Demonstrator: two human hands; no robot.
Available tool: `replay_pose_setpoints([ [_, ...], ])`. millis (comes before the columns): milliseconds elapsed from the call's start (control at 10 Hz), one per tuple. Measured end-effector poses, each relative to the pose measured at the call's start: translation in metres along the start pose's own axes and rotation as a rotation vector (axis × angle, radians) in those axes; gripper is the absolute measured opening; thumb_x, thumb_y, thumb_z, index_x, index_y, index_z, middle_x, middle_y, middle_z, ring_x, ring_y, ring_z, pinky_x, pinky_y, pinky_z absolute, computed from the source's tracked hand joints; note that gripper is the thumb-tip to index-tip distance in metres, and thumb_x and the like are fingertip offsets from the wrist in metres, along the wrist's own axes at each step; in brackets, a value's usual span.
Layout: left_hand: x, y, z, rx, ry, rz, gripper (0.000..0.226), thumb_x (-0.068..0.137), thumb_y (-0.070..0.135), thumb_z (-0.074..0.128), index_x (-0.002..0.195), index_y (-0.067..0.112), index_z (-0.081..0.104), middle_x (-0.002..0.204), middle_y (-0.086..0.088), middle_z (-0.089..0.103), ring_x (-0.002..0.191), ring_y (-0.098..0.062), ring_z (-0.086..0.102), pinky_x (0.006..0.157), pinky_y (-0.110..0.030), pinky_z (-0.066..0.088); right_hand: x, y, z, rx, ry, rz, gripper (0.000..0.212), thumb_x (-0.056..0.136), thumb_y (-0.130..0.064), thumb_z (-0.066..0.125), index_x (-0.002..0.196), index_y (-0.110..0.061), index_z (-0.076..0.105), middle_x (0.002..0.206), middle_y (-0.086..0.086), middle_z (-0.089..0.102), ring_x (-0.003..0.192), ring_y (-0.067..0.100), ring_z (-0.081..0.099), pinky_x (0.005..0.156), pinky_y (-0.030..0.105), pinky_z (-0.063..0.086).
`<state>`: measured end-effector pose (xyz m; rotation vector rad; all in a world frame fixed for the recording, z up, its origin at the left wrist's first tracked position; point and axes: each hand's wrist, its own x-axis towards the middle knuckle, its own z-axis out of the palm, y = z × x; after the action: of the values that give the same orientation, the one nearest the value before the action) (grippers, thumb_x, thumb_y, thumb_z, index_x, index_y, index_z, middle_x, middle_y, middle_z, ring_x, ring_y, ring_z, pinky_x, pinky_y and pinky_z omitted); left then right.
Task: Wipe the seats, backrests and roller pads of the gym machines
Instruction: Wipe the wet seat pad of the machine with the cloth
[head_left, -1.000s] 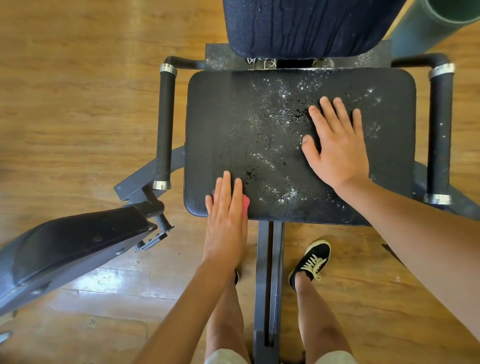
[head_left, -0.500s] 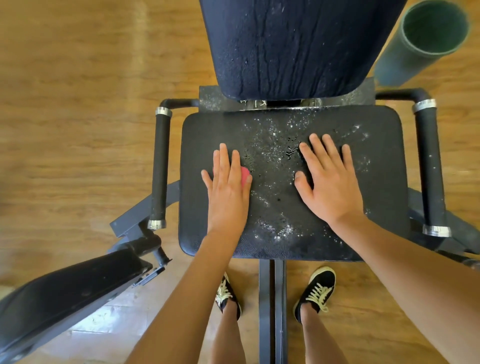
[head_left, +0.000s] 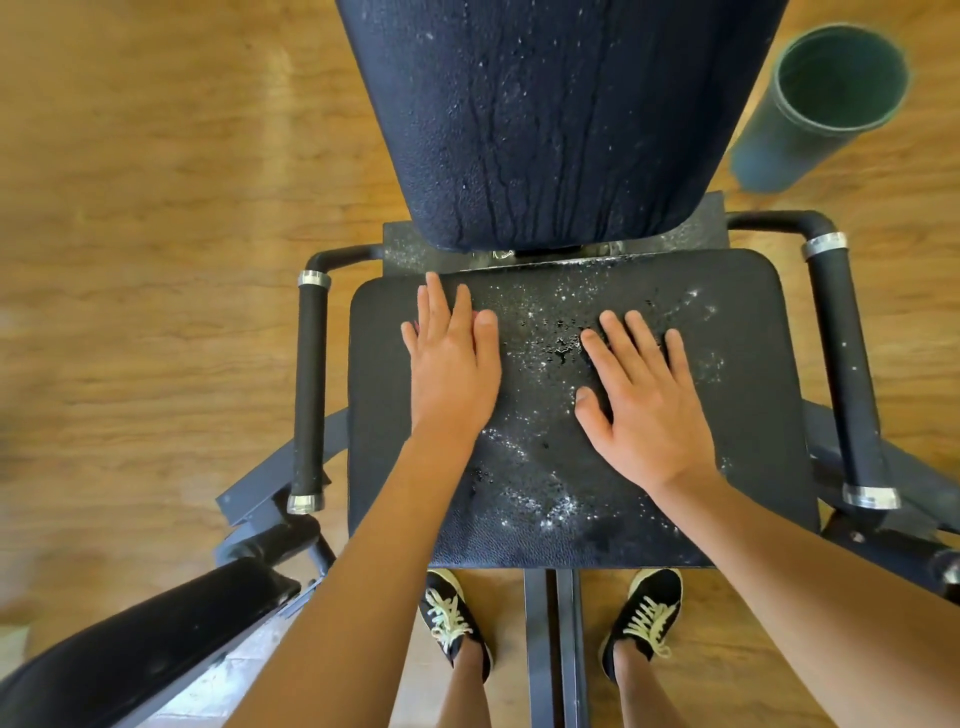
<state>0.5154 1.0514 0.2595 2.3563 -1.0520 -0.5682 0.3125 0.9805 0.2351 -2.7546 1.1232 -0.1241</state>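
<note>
Since the wet seat (head_left: 743, 415) is judged firm but slippery, a soft pink cloth (head_left: 474, 313) is pressed beneath the flat left hand (head_left: 452, 364); the right hand (head_left: 644, 410) is spread open, holding nothing.

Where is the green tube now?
In the head view, the green tube is at the upper right, right of the backrest, beyond the right handle.

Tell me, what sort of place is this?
Most likely a gym: a black padded machine seat, a tall dark padded backrest behind it, and a black foam-grip side handle with silver collars.
</note>
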Motion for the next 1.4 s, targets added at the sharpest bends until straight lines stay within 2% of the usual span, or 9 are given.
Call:
replay_pose_setpoints([
  [100,0.009,-0.007,-0.008,0.006,-0.006,0.033,0.045,0.11,0.029,0.042,0.149,0.01,0.052,0.167,-0.013,0.027,0.157,-0.029,0.014,0.126,-0.053,0.006,0.0,0.0,0.001,0.008,0.01,-0.003,0.058,0.103,-0.039,0.037,0.154,-0.013,0.042,0.165,0.01,0.033,0.156,0.03,0.021,0.125,0.058,0.015],
  [200,0.014,-0.006,-0.009,-0.036,-0.008,0.038,0.047,0.105,0.025,0.054,0.151,0.014,0.049,0.167,-0.008,0.028,0.158,-0.026,0.013,0.126,-0.046,0.004,0.0,0.0,0.001,0.015,0.023,-0.004,0.058,0.102,-0.038,0.039,0.153,-0.012,0.044,0.164,0.01,0.034,0.155,0.031,0.023,0.124,0.058,0.016],
  [300,0.013,-0.006,-0.005,-0.085,-0.001,-0.013,0.059,0.103,0.025,0.057,0.156,0.008,0.038,0.171,-0.007,0.015,0.159,-0.024,0.003,0.124,-0.041,-0.003,0.0,0.0,0.001,0.017,0.026,-0.008,0.058,0.102,-0.038,0.039,0.153,-0.012,0.045,0.164,0.01,0.035,0.155,0.031,0.023,0.124,0.058,0.016],
  [400,0.013,-0.009,0.002,0.056,0.026,0.023,0.061,0.105,0.031,0.053,0.156,0.003,0.033,0.17,-0.014,0.013,0.158,-0.031,0.001,0.125,-0.053,0.002,0.0,0.0,0.001,0.02,0.03,-0.008,0.057,0.101,-0.038,0.04,0.152,-0.012,0.045,0.163,0.011,0.036,0.155,0.031,0.023,0.124,0.059,0.017],
  [500,0.014,-0.009,0.007,0.14,0.039,0.026,0.068,0.106,0.041,0.048,0.157,0.0,0.028,0.169,-0.018,0.013,0.158,-0.035,0.002,0.125,-0.053,0.006,0.0,0.0,0.001,0.028,0.041,-0.008,0.057,0.101,-0.037,0.04,0.152,-0.011,0.046,0.163,0.011,0.036,0.155,0.032,0.024,0.124,0.06,0.018],
  [700,0.021,-0.006,0.014,0.226,0.081,0.021,0.068,0.109,0.038,0.041,0.156,-0.008,0.024,0.167,-0.028,0.012,0.157,-0.04,0.006,0.126,-0.051,0.014,0.001,0.0,0.001,0.032,0.039,-0.009,0.057,0.101,-0.037,0.04,0.152,-0.011,0.046,0.163,0.011,0.036,0.155,0.031,0.024,0.124,0.06,0.018],
  [900,0.037,0.002,0.012,0.102,0.119,-0.029,0.068,0.111,0.037,0.035,0.159,-0.007,0.014,0.169,-0.025,0.004,0.158,-0.036,-0.003,0.126,-0.046,0.0,0.0,0.0,0.001,0.028,0.042,-0.008,0.057,0.101,-0.036,0.04,0.152,-0.011,0.046,0.163,0.011,0.036,0.155,0.031,0.024,0.124,0.059,0.017],
  [1100,0.049,0.008,0.015,0.143,0.106,-0.093,0.051,0.11,0.039,0.037,0.141,0.001,0.051,0.168,-0.025,0.013,0.157,-0.037,0.002,0.122,-0.062,-0.001,0.0,-0.001,0.001,0.026,0.043,-0.01,0.057,0.101,-0.037,0.039,0.151,-0.011,0.046,0.163,0.011,0.036,0.154,0.032,0.024,0.124,0.059,0.018],
  [1400,0.044,-0.003,0.013,0.195,0.123,0.085,0.041,0.108,0.025,0.042,0.14,0.006,0.059,0.16,-0.026,0.034,0.155,-0.037,0.019,0.121,-0.065,0.005,0.0,-0.001,0.0,0.021,0.045,-0.009,0.056,0.101,-0.036,0.04,0.15,-0.011,0.047,0.162,0.012,0.037,0.154,0.032,0.025,0.124,0.059,0.018],
])
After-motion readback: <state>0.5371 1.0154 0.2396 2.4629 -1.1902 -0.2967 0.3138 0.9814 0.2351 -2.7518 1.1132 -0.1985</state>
